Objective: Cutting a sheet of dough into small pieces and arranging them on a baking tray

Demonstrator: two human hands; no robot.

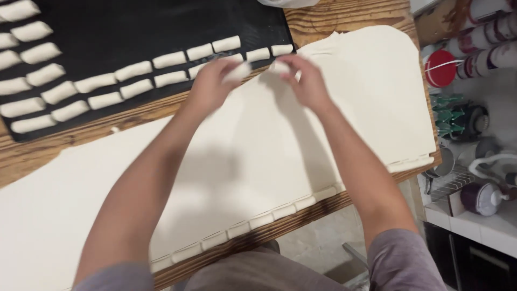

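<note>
My left hand [211, 82] holds a small white dough piece [238, 70] at the near edge of a black tray [134, 27]. My right hand [306, 80] pinches another small dough piece [279, 66] just to the right of it. Both hands hover over a large rolled dough sheet [258, 151] that covers the wooden table [107, 121]. On the tray lie rows of several rolled dough pieces [134, 70]. A strip of cut dough pieces [258, 221] runs along the sheet's near edge.
To the right of the table stand a red lid [440, 68], stacked cups [487, 37], green items [449, 113] and a dark teapot [481, 196] on a counter. My lap in grey cloth [258, 272] is below the table edge.
</note>
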